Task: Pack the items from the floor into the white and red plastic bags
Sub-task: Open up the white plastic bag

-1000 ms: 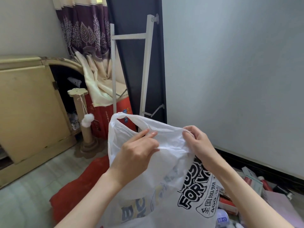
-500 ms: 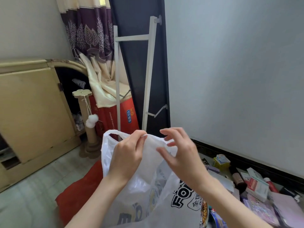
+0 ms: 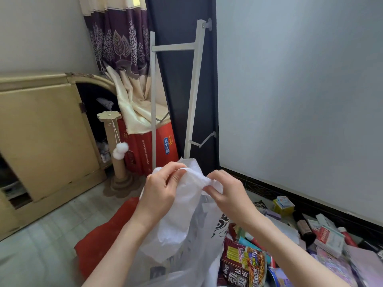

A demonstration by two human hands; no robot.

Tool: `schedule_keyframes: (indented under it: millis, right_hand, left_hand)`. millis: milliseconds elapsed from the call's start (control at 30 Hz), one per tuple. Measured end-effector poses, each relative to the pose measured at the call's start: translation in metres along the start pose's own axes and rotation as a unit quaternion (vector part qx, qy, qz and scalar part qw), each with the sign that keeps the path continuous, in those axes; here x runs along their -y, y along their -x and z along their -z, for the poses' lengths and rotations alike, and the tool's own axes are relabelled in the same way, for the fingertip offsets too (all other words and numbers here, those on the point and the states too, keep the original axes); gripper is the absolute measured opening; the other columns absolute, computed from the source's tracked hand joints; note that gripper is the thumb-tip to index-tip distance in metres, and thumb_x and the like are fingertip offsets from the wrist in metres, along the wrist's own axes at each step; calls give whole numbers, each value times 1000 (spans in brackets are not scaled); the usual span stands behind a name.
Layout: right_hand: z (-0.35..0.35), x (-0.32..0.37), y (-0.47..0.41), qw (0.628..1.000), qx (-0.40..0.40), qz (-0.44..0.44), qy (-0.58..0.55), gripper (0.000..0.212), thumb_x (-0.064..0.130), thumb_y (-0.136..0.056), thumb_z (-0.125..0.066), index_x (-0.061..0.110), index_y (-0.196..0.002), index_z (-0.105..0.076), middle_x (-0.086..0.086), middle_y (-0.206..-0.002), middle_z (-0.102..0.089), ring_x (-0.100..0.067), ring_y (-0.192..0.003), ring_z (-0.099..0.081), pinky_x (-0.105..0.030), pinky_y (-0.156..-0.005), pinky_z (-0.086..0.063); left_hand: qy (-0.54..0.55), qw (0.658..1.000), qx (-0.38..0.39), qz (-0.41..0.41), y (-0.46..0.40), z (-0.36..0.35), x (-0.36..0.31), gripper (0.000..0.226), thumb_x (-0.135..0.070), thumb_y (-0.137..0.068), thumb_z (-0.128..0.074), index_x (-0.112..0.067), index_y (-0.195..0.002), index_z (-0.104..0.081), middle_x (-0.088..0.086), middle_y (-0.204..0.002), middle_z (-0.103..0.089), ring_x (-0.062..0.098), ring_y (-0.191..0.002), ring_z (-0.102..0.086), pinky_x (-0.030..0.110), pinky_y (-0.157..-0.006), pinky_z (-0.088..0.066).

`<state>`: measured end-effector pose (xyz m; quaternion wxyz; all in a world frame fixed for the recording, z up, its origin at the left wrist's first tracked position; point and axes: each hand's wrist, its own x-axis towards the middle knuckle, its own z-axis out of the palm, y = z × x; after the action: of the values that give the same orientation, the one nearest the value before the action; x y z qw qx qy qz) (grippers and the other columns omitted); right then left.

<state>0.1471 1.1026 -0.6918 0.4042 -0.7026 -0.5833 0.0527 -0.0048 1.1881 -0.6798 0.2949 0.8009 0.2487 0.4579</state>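
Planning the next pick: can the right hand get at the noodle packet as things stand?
Probably not yet: the right hand pinches the white bag, as does the left hand. The noodle packet lies uncovered just below.

We count two hands, one white bag, one red bag, one noodle packet and two pompoms.

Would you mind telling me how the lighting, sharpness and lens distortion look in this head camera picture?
Head view: soft, even daylight, no harsh glare; the white bag is bright where both hands grip it, its folds faint. Wide-angle bending shows: the white rack leans and the cabinet edge curves. The left hand and right hand are reasonably sharp; the boxes by the wall at the right edge look softer.
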Motion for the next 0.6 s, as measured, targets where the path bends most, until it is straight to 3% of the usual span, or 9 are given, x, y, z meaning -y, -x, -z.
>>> schedule_keyframes:
  millis: [67,133,233,300,400,467,533,600]
  right_hand:
    - [5,0,2,998,24,-13,-56,7,20,-88,-59,14,-90,-58,7,-80,-57,-16,-79,-54,-16,-69,-41]
    - [8,-1,4,996,35,-20,-82,7,22,-88,-59,17,-84,-56,9,-74,-55,-14,-74,-53,-24,-69,-44]
    - [10,-2,1,997,-8,-28,-75,9,24,-86,-62,16,-83,-60,10,-71,-55,-5,-67,-49,-17,-62,-39]
    - [12,-4,-4,994,-63,-50,-76,14,24,-85,-63,10,-86,-64,6,-75,-60,-6,-71,-52,-15,-60,-37]
    - [14,-7,-8,986,-120,-94,-68,17,24,-84,-64,8,-83,-64,0,-73,-61,-13,-70,-51,-19,-56,-35]
    - [14,-8,-9,983,-138,-103,-67,16,25,-82,-65,12,-73,-60,3,-62,-54,-12,-62,-48,-17,-53,-34]
    - [15,-10,-9,982,-144,-94,-74,21,29,-80,-67,20,-64,-58,9,-55,-50,-4,-56,-48,-12,-50,-33]
    - [20,-15,-11,984,-123,-88,-90,28,37,-79,-67,19,-59,-60,9,-51,-51,-3,-50,-46,-13,-47,-32]
  left_hand:
    - [-32,999,-17,1,-3,6,7,14,-20,-89,-56,-19,-91,-69,-19,-78,-65,-4,-80,-59,4,-70,-41]
    - [-70,997,-18,19,-4,9,13,13,-15,-88,-59,-16,-95,-70,-18,-80,-65,-2,-82,-61,4,-74,-41]
    - [-148,987,-64,-6,4,8,12,20,-7,-90,-54,-16,-105,-64,-8,-94,-60,9,-90,-56,25,-83,-48]
    - [-175,978,-91,-69,12,5,2,17,-19,-92,-50,-16,-107,-58,-5,-98,-57,10,-91,-52,30,-79,-49]
    - [-222,963,34,-152,25,-8,-17,41,-50,-84,-51,-17,-108,-52,0,-105,-57,17,-92,-55,32,-76,-48]
    - [-315,931,95,-160,29,-18,-21,54,-58,-74,-58,-16,-107,-55,2,-106,-59,21,-90,-58,35,-75,-48]
    - [-376,913,92,-131,27,-21,-21,42,-44,-70,-67,-14,-99,-59,3,-99,-62,23,-84,-60,37,-71,-48]
    - [-380,917,65,-105,22,-15,-14,16,-22,-74,-70,-14,-86,-62,3,-87,-63,24,-77,-59,38,-68,-47]
